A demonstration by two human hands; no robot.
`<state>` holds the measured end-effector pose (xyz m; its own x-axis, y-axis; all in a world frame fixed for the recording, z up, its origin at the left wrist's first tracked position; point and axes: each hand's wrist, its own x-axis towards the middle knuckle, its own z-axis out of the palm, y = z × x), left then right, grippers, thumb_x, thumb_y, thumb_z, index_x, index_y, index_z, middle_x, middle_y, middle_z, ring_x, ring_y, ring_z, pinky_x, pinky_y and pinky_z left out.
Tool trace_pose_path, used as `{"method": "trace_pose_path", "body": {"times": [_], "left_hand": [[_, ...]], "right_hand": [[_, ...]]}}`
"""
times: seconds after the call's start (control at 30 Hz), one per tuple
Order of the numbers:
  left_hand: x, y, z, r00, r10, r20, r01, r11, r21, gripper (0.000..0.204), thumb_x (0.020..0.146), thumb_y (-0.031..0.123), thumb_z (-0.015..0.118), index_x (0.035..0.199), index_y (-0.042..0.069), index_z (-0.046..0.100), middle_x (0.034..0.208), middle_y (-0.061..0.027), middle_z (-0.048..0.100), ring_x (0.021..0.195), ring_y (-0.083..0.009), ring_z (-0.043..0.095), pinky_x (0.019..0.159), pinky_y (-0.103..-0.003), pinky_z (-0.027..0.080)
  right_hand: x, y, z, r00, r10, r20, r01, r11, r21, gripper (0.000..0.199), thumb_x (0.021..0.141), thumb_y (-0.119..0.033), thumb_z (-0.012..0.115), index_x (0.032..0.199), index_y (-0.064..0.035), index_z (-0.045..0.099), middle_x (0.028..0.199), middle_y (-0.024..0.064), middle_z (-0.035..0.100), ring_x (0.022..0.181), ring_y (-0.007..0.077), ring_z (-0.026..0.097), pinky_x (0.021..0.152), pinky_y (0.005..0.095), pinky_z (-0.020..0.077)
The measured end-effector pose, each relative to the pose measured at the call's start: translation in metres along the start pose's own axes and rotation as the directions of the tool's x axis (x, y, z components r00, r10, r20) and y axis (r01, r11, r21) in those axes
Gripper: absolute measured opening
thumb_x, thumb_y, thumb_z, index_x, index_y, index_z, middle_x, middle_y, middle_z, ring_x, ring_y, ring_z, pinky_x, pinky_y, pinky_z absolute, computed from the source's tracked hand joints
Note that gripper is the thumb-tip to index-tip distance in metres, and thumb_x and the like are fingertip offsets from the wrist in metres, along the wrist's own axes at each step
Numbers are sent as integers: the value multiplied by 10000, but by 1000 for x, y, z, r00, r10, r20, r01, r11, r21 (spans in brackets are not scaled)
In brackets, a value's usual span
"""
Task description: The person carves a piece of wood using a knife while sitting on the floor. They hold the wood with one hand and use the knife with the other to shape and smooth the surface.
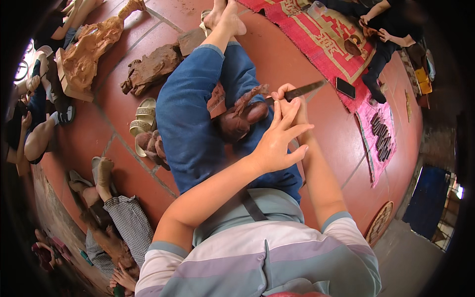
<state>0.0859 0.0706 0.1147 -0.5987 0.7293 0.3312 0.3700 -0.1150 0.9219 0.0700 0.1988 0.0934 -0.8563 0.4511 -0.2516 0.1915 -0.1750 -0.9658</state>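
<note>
A reddish-brown carved wooden piece rests in my lap between my jeans-clad thighs, with a thin branch-like part at its upper right. Above my right thigh, my right hand is closed around a dark, flat knife-like tool, whose long dark part points right. A thin part of the tool shows left of the fingers, close to the carving. My left hand reaches across with its fingers spread, its front fingertips touching my right hand. Where these fingers meet, details are partly hidden.
Rough wood blocks and sandals lie on the tiled floor to the left. A phone lies by the red mat; several dark tools rest on pink cloth. A large carving and other seated people surround me.
</note>
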Motion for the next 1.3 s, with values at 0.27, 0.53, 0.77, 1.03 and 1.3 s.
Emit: {"method": "trace_pose_path", "body": {"times": [0.27, 0.53, 0.77, 1.03, 1.3], "left_hand": [[-2, -9, 4, 994, 93, 50, -103, 959, 264, 646, 729, 166, 690, 1339, 132, 479, 1519, -222, 191, 1362, -555, 122, 1101, -561, 236], [-47, -33, 6, 995, -99, 23, 58, 739, 671, 390, 788, 114, 643, 1171, 40, 625, 1400, -198, 417, 1356, -464, 258, 1089, -546, 278], [-78, -4, -24, 925, -376, 52, 378, 925, -35, 221, 839, 11, 599, 1043, 39, 681, 1075, -129, 675, 1075, -298, 616, 992, -377, 437], [-32, -6, -198, 749, -5, -663, 385, 817, 429, 224, 892, 75, 537, 1065, 40, 675, 1139, -109, 646, 1092, -234, 589, 948, -321, 432], [-42, -41, -185, 631, -235, -739, 556, 802, 219, 274, 904, 232, 553, 1083, 64, 676, 1070, -90, 672, 996, -193, 627, 887, -284, 454]], "right_hand": [[-1, -10, -8, 991, 128, 37, -126, 991, -51, 134, 837, -15, 650, 783, -82, 548, 747, -7, 564, 700, 71, 528, 592, 203, 440], [-13, -10, -76, 989, 60, -138, -54, 998, 44, 152, 917, -161, 618, 1027, -73, 563, 856, 35, 592, 701, 64, 590, 625, 212, 546], [-40, 12, -39, 986, -20, -163, 42, 990, 132, 116, 878, -26, 604, 985, -32, 559, 860, 45, 602, 747, 112, 629, 729, 263, 568], [-43, 22, 19, 786, -485, 384, 608, 494, -621, 140, 722, -7, 615, 800, -88, 532, 756, 65, 560, 742, 267, 602, 965, 401, 461], [-30, 7, 18, 884, -364, 293, 458, 799, -390, 82, 752, 7, 587, 751, -38, 519, 710, 26, 583, 716, 132, 624, 677, 263, 483]]}}
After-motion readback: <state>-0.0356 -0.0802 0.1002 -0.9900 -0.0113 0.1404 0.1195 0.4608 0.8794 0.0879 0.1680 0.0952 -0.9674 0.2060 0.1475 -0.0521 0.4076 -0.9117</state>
